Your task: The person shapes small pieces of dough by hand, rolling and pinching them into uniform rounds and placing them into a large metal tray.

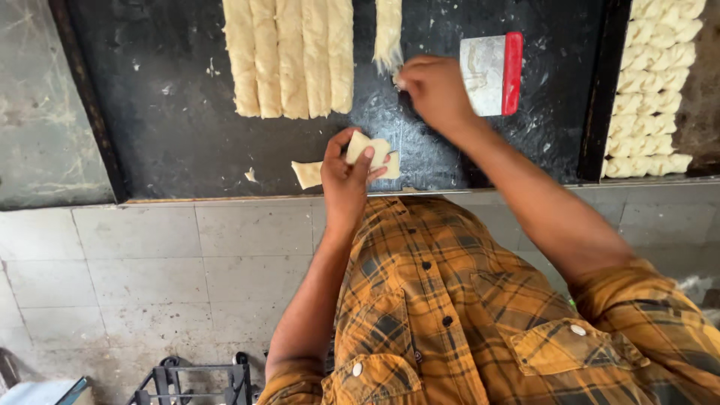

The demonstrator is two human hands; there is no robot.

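My left hand (346,174) holds a small flat piece of pale dough (367,150) near the front edge of the black worktop (172,112). Another small dough piece (306,173) lies on the worktop just left of that hand. My right hand (433,90) is closed on the ragged lower end of a single dough strip (388,34) farther back. Several long dough strips (291,56) lie side by side to the left of it. A scraper with a red handle (493,73) lies just right of my right hand.
A tray at the far right holds rows of twisted dough pieces (652,90). A small dough crumb (250,175) lies on the worktop. Below the counter are a tiled floor (150,262) and a black metal frame (195,379).
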